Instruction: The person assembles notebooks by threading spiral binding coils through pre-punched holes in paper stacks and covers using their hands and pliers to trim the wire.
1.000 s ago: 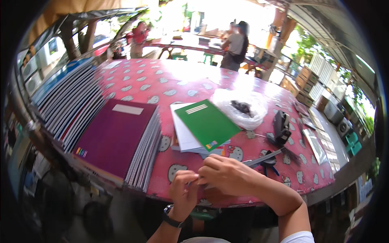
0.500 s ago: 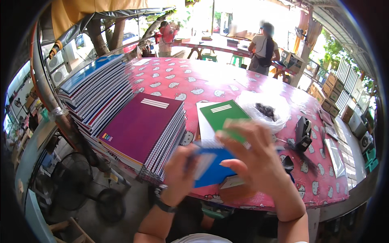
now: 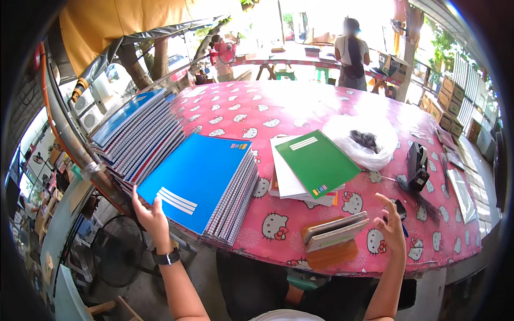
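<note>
A blue spiral notebook [image 3: 214, 171] lies on top of the near stack of wire-bound notebooks [image 3: 231, 211]. At its lower left corner is my left hand [image 3: 153, 222], index finger along the edge and thumb apart by the cover. My right hand [image 3: 393, 227] hovers above the table's near right side, fingers bent and spread, holding nothing. Close behind it lies a black object [image 3: 399, 208] with a blue part, partly hidden. Between my hands, a wooden block [image 3: 332, 255] holds upright grey-edged boards or pads [image 3: 337, 230]. Farther back, a green notebook [image 3: 319, 163] rests on white sheets.
A taller notebook stack [image 3: 142, 134] stands at the left. A white plastic bag [image 3: 377, 152] with dark contents and a black tape dispenser [image 3: 416, 168] sit at the right. A pole [image 3: 88, 160] and fan [image 3: 118, 249] flank the table's left edge. People stand beyond the table.
The blue notebook, held between both hands before, now lies over the purple one on the near stack. My hands have moved apart, left to the stack, right to the table's right side.
</note>
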